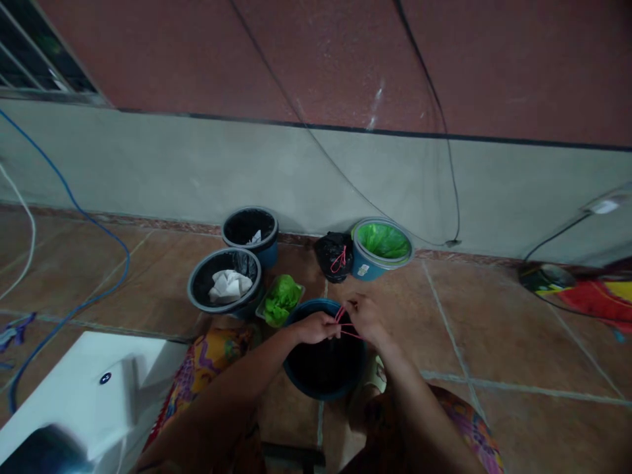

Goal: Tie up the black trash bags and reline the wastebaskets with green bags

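My left hand (pixel 318 327) and my right hand (pixel 364 316) are close together over the far rim of a blue bin (pixel 365 363) between my legs. A thin pink string (pixel 348 327) runs looped between them, pinched in the closed fingers of each hand. Black shows inside the bin, too dark to make out what lies there. Beyond my right hand, a black plastic bag (pixel 326 253) tied with pink string rests by the wall. A container of crumpled green plastic (pixel 283 299) sits just beyond my left hand.
Two black-lined bins (pixel 195 289) holding white paper stand to the left. Blue bins with a green liner (pixel 382 238) stand by the wall. A blue cable (pixel 126 263) crosses the left floor. White table (pixel 64 388) at lower left; red cloth (pixel 600 303) at far right.
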A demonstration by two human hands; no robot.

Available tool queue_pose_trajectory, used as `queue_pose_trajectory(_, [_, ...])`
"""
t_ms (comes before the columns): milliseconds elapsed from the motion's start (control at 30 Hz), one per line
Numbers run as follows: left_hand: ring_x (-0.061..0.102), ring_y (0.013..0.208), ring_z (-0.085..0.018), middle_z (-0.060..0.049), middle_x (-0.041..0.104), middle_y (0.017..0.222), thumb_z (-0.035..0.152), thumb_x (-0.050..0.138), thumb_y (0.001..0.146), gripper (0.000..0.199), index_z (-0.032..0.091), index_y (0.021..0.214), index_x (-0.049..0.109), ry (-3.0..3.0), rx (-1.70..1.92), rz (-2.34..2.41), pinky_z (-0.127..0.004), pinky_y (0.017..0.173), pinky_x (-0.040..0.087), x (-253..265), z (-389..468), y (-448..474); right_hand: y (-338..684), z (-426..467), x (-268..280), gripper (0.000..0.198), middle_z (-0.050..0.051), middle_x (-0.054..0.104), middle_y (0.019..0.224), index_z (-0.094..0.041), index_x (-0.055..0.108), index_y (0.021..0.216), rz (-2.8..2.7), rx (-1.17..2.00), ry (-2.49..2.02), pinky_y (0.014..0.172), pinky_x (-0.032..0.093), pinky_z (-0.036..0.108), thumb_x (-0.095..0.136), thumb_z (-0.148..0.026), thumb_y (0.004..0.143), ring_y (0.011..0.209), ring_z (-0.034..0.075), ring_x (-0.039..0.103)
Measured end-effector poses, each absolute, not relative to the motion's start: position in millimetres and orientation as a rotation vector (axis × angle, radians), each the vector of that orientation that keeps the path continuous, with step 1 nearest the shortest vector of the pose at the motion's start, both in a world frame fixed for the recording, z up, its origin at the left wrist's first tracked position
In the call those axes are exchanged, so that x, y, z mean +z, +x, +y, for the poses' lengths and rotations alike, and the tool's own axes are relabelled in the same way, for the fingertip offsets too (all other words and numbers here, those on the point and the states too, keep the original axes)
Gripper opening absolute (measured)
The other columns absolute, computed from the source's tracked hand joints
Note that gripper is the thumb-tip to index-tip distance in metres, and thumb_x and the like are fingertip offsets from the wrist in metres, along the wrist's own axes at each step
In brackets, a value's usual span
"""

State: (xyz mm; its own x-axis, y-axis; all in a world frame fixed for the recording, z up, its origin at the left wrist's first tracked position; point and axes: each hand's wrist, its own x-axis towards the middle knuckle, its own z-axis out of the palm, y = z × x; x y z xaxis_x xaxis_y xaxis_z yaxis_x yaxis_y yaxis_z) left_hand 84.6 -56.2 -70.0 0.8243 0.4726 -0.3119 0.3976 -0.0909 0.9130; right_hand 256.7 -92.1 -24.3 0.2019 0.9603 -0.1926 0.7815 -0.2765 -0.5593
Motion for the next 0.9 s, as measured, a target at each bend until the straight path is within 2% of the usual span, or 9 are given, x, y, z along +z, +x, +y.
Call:
queue_pose_trajectory(100, [0.050,0.060,-0.010,0.001,0.057,0.061,0.038,0.044,0.093,0.039,0.013,0.077,0.070,1.608,0.156,0.695,-0.022,0.062,0.038,-77,-55,85,258,-94,-11,0.033,0.013,0.064,0.121,-0.018,0.066,0.111,-1.518,0.436,-2.212,0.087,0.046,0.035,0.052,-0.037,0.088,0.103,0.024,0.062])
queue_pose_trajectory(167, [0.049,0.057,-0.010,0.000,0.056,0.059,0.040,0.043,0.092,0.041,0.012,0.075,0.069,1.523,0.205,0.727,-0.023,0.061,0.038,-81,-55,85,258,-95,-6,0.035,0.013,0.063,0.123,-0.019,0.065,0.115,-1.520,0.389,-2.179,0.092,0.046,0.037,0.049,-0.038,0.090,0.108,0.025,0.061])
queue_pose_trajectory(267, [0.048,0.056,-0.010,0.000,0.055,0.058,0.041,0.047,0.087,0.039,0.012,0.071,0.067,1.401,0.254,0.778,-0.024,0.060,0.038,-81,-56,86,254,-98,-7,0.032,0.010,0.068,0.117,-0.020,0.066,0.115,-1.672,0.584,-2.117,0.092,0.046,0.034,0.050,-0.033,0.090,0.106,0.023,0.063])
queue_pose_trajectory(367, [0.047,0.055,-0.010,0.001,0.054,0.055,0.037,0.051,0.083,0.032,0.014,0.064,0.063,1.324,0.281,0.809,-0.024,0.059,0.037,-77,-57,88,247,-103,-14,0.035,0.009,0.069,0.116,-0.023,0.066,0.118,-1.925,0.761,-2.120,0.095,0.044,0.037,0.060,-0.028,0.083,0.108,0.024,0.063])
queue_pose_trajectory(467, [0.047,0.053,-0.009,0.003,0.053,0.052,0.030,0.051,0.080,0.028,0.015,0.059,0.060,1.300,0.285,0.832,-0.024,0.058,0.036,-73,-58,90,242,-106,-20,0.027,0.010,0.072,0.108,-0.023,0.070,0.108,-2.103,0.847,-2.149,0.096,0.041,0.040,0.060,-0.029,0.084,0.106,0.026,0.063])
queue_pose_trajectory(533, [0.046,0.053,-0.009,0.003,0.054,0.052,0.030,0.050,0.080,0.028,0.015,0.059,0.060,1.292,0.300,0.851,-0.024,0.057,0.036,-73,-58,91,243,-107,-22,0.023,0.010,0.074,0.098,-0.021,0.073,0.094,-2.128,0.933,-2.165,0.088,0.043,0.034,0.053,-0.030,0.089,0.098,0.023,0.066])
queue_pose_trajectory(633, [0.047,0.055,-0.009,0.001,0.058,0.056,0.032,0.052,0.080,0.028,0.014,0.062,0.063,1.287,0.331,0.883,-0.024,0.058,0.038,-74,-56,90,244,-107,-21,0.028,0.009,0.075,0.089,-0.020,0.073,0.082,-2.145,1.031,-2.107,0.074,0.042,0.027,0.047,-0.025,0.090,0.087,0.019,0.067])
queue_pose_trajectory(767, [0.054,0.063,-0.011,0.000,0.065,0.064,0.021,0.060,0.070,0.011,0.013,0.067,0.067,1.419,0.336,0.878,-0.025,0.067,0.043,-78,-51,87,242,-108,-19,0.024,0.005,0.074,0.076,-0.021,0.073,0.078,-2.167,1.124,-2.056,0.063,0.039,0.025,0.050,-0.023,0.086,0.072,0.016,0.065])
queue_pose_trajectory(900, [0.061,0.074,-0.014,-0.001,0.071,0.077,0.015,0.058,0.071,0.010,0.017,0.072,0.068,1.846,0.348,0.923,-0.029,0.082,0.046,-80,-52,84,244,-108,-24,0.023,0.010,0.075,0.086,-0.019,0.074,0.082,-2.168,0.993,-2.182,0.067,0.041,0.027,0.051,-0.020,0.084,0.081,0.020,0.067])
